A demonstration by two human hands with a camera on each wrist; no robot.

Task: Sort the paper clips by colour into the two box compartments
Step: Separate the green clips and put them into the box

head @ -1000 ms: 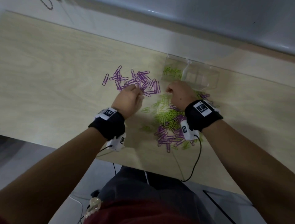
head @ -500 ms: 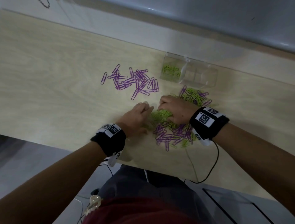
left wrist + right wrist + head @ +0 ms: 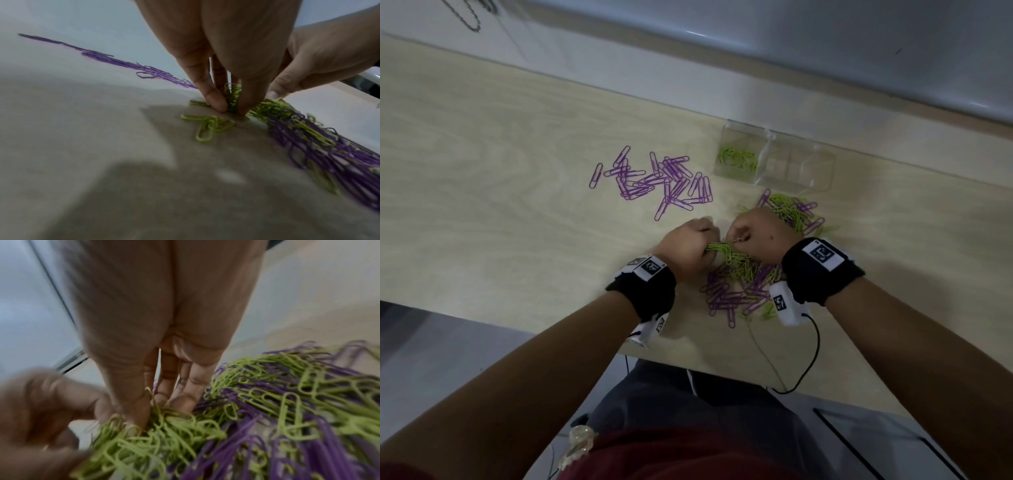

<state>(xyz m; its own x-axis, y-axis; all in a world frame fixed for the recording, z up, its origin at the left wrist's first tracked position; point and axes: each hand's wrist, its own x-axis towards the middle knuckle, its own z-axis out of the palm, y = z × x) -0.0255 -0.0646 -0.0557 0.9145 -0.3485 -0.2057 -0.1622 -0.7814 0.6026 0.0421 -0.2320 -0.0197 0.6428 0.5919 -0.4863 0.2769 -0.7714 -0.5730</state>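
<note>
Both hands are bunched over the near edge of the mixed heap of green and purple wire paper clips [image 3: 743,277] on the pale wooden table [image 3: 482,205]: the left hand [image 3: 690,248] pinches a small tuft of green clips [image 3: 233,95] between fingertips and thumb, and the right hand [image 3: 756,236] has its fingers curled down into the same green tangle. The clear plastic two-compartment box [image 3: 796,166] lies beyond the hands, up and to the right, its long axis running left to right, so the right hand is the nearer. Its left compartment [image 3: 736,157] already holds green clips; the right one looks empty. A separate scatter of purple clips [image 3: 661,181] lies to the left. Only the head view shows the box; the wrist views show the pinch itself
</note>
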